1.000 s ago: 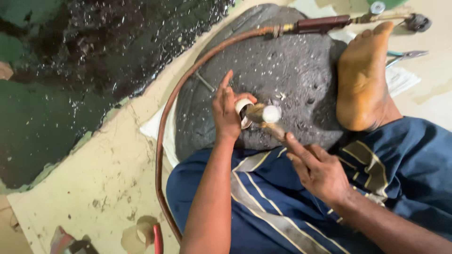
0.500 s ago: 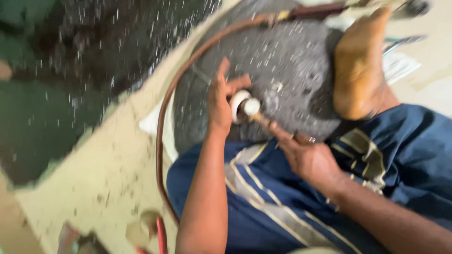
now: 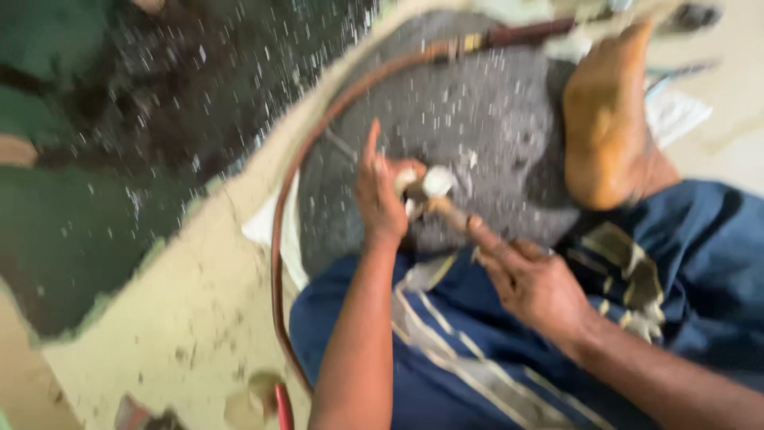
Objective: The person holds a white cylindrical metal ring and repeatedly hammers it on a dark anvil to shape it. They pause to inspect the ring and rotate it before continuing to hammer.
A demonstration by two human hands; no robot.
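My left hand (image 3: 380,199) sits at centre frame on the grey stone slab (image 3: 493,119). Its fingers are curled round a small pale round piece (image 3: 436,181) and pin it to the slab, with the index finger sticking out toward 12 o'clock. The frame is motion-blurred, so I can't tell exactly what the piece is.

My right hand (image 3: 535,280) is at 4 o'clock from the piece, closed on a short wooden-handled tool (image 3: 450,213). The forefinger lies along the handle, and the tip meets the piece just beside my left fingertips.

My bare foot (image 3: 609,135) rests on the slab at 2 o'clock, well apart from the work. A reddish hose (image 3: 280,239) curves along the slab edge from 7 o'clock up to 12 o'clock, where it joins a dark tube (image 3: 525,33). My blue striped cloth (image 3: 446,350) covers my lap at 6 o'clock.

My take on doing this well:
- Clamp the piece flat so it can't spin.
- Pull the left fingertips clear of the tool tip, they're too close.
- Short controlled strokes, forefinger steering.
- Hold my head still so I can see the contact point.
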